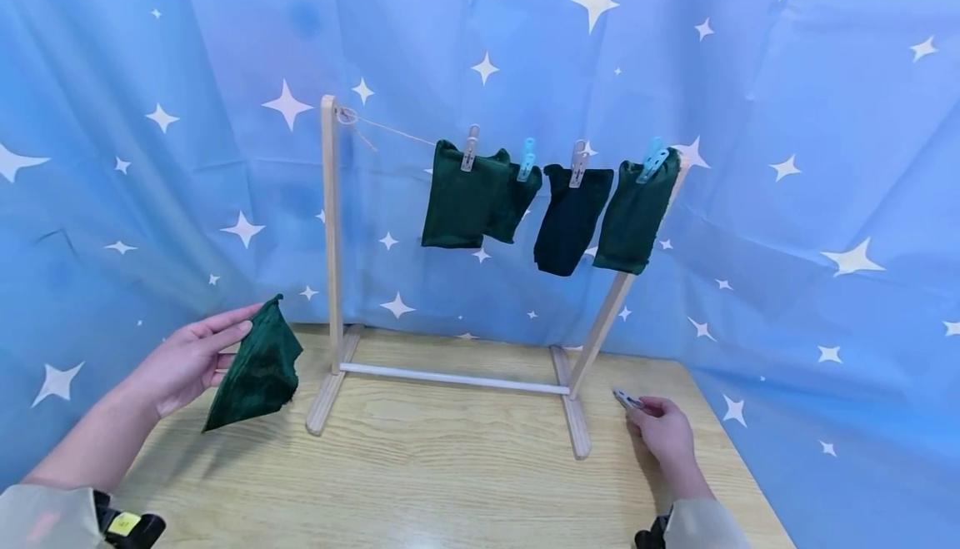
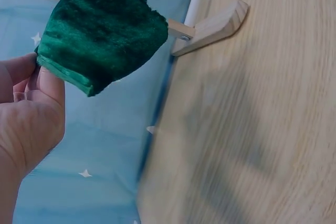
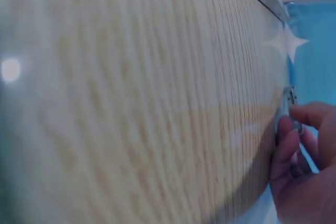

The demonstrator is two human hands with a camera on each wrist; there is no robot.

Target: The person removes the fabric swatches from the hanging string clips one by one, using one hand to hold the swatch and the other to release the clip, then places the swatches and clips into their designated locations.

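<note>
My left hand [image 1: 187,357] pinches a dark green velvety cloth [image 1: 258,366] by one edge, holding it above the table left of the wooden rack [image 1: 332,224]. In the left wrist view the cloth [image 2: 102,35] spreads out from between thumb and fingers. My right hand [image 1: 667,432] holds a grey clothespin [image 1: 627,400] low over the table, right of the rack. The right wrist view shows this clothespin [image 3: 291,98] between thumb and fingers, partly hidden by them. Several green cloth pieces hang on the rack's string [image 1: 397,132], held by grey [image 1: 470,149] and light blue clothespins [image 1: 527,160].
The rack stands on a wood-grain table [image 1: 435,457], with two wooden feet joined by a white crossbar [image 1: 457,379]. A blue curtain [image 1: 825,199] with white stars hangs behind the table and at its sides. The string's left stretch is bare.
</note>
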